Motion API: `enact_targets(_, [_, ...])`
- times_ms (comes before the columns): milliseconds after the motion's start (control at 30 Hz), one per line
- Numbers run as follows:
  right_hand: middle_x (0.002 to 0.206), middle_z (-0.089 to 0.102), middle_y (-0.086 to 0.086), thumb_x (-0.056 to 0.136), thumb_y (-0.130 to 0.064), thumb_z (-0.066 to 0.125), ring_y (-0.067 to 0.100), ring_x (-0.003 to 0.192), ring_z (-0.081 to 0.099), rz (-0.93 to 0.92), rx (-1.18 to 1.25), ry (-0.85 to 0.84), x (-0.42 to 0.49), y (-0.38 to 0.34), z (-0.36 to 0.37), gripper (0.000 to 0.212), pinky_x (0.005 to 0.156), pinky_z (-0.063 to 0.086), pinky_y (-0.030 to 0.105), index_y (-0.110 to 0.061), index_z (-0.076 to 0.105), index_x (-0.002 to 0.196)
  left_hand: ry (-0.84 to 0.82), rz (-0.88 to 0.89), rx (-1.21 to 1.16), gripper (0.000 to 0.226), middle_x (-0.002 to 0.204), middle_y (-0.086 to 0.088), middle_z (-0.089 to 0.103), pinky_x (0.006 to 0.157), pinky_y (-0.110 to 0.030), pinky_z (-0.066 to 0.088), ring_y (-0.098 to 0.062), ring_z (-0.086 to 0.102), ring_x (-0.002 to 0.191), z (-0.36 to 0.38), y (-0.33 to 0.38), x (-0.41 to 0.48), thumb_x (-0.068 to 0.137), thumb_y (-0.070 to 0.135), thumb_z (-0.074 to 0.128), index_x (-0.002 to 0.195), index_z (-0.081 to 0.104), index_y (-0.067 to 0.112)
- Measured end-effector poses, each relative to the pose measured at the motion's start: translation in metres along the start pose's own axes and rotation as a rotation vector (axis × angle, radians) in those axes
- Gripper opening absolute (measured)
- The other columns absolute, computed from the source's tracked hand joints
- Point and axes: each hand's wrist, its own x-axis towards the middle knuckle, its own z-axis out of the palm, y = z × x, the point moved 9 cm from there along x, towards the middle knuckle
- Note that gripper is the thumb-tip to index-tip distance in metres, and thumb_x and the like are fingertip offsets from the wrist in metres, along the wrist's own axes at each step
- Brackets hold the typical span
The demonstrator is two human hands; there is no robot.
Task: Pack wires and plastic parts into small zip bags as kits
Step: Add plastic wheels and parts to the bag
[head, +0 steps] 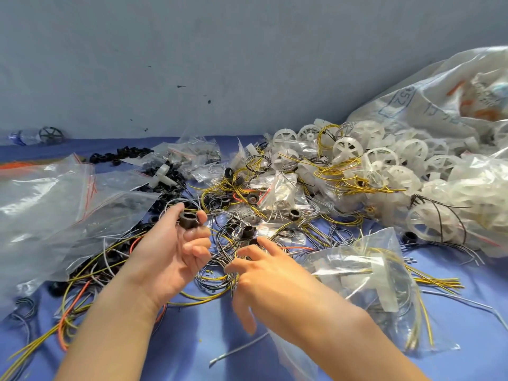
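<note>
The person's left hand (170,251) pinches a black plastic ring (188,220) between the thumb tip and the index fingertip. The ring stands clear above the palm with its hole facing up, just left of the wire tangle (226,266). The other fingers of that hand curl loosely under it.

The right hand (264,273) lies slack on the near right side of the tangle. Its fingers (248,251) are spread and nearly straight, the tips touching the grey and yellow loops and gripping nothing. A second black ring (248,231) sits in the tangle just beyond those fingertips.

Right of the tangle lies a small zip bag (365,273) with yellow wires inside. Behind the tangle and to its right is a heap of white plastic wheels (384,160). Large clear bags (41,202) lie to its left. Everything rests on a blue cloth (209,325).
</note>
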Motion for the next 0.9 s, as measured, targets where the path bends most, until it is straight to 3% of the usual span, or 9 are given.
enact_targets(133, [0.134,0.054,-0.008,0.082,-0.027,0.062,0.021,0.137,0.03,0.022,-0.013,0.068,-0.005,0.016,-0.009,0.024,0.116,0.01,0.039,-0.023,0.072,0.102,0.001,-0.003,0.065,0.039,0.055,0.005,0.032,0.03,-0.013,0.03,-0.004,0.026,0.033,0.002,-0.005,-0.001,0.099,0.047,0.044,0.08,0.055,0.015])
enact_targets(233, [0.128,0.056,-0.012,0.075,-0.025,0.063,0.02,0.132,0.034,0.009,-0.002,0.121,-0.011,0.027,-0.016,0.012,0.109,0.015,0.034,-0.028,0.07,0.085,-0.038,-0.016,0.156,0.04,0.057,0.004,0.039,0.031,-0.013,0.033,-0.003,0.029,0.035,0.006,-0.01,-0.001,0.095,0.05,0.049,0.08,0.061,0.014])
enact_targets(300, [0.122,0.059,-0.012,0.073,-0.022,0.062,0.02,0.122,0.042,0.0,0.049,0.221,-0.016,0.033,-0.024,0.007,0.098,0.023,0.031,-0.028,0.065,0.072,-0.073,-0.024,0.228,0.04,0.057,0.004,0.04,0.032,-0.014,0.035,-0.003,0.031,0.037,0.009,-0.015,-0.002,0.093,0.052,0.05,0.083,0.062,0.015])
enact_targets(433, [0.109,0.068,-0.005,0.069,-0.015,0.058,0.026,0.1,0.056,0.116,0.335,0.487,-0.033,0.059,-0.05,0.015,0.085,0.041,0.037,-0.022,0.062,0.057,-0.169,-0.045,0.361,0.043,0.061,0.001,0.041,0.037,-0.02,0.044,-0.008,0.04,0.04,0.026,-0.027,-0.006,0.086,0.055,0.053,0.092,0.061,0.013])
enact_targets(567, [0.097,0.068,-0.001,0.068,-0.02,0.04,0.022,0.089,0.057,0.21,0.568,0.756,-0.051,0.077,-0.073,0.021,0.076,0.042,0.031,-0.036,0.043,0.054,-0.355,-0.074,0.502,0.042,0.074,-0.011,0.058,0.046,-0.028,0.054,-0.02,0.061,0.058,0.055,-0.047,-0.019,0.081,0.048,0.061,0.094,0.073,0.01])
enact_targets(667, [0.096,0.066,-0.002,0.063,-0.006,0.042,0.023,0.091,0.059,0.247,0.586,0.867,-0.058,0.082,-0.081,0.038,0.077,0.045,0.034,-0.041,0.034,0.051,-0.449,0.04,0.787,0.034,0.087,-0.007,0.067,0.057,-0.027,0.055,-0.017,0.064,0.069,0.071,-0.054,-0.027,0.098,0.032,0.052,0.103,0.071,0.005])
enact_targets(733, [0.096,0.065,-0.002,0.062,-0.005,0.044,0.021,0.091,0.059,0.241,0.574,0.85,-0.055,0.079,-0.082,0.033,0.077,0.046,0.034,-0.035,0.044,0.049,-0.457,0.191,0.997,0.025,0.081,0.001,0.069,0.059,-0.023,0.054,-0.01,0.064,0.065,0.083,-0.053,-0.031,0.103,0.019,0.048,0.097,0.069,0.006])
enact_targets(800, [0.096,0.066,0.0,0.062,-0.009,0.044,0.02,0.09,0.059,0.209,0.56,0.813,-0.051,0.07,-0.083,0.021,0.075,0.047,0.035,-0.023,0.054,0.051,-0.395,0.374,1.225,0.023,0.074,0.002,0.071,0.057,-0.02,0.05,-0.006,0.064,0.061,0.093,-0.049,-0.027,0.096,0.012,0.051,0.079,0.067,0.012])
enact_targets(900, [0.095,0.066,0.002,0.064,-0.01,0.044,0.024,0.086,0.06,0.146,0.553,0.805,-0.05,0.058,-0.086,0.021,0.071,0.047,0.038,-0.027,0.048,0.052,-0.239,0.495,1.479,0.028,0.078,-0.007,0.069,0.056,-0.016,0.042,0.004,0.052,0.059,0.093,-0.04,-0.021,0.083,-0.002,0.049,0.064,0.058,0.017])
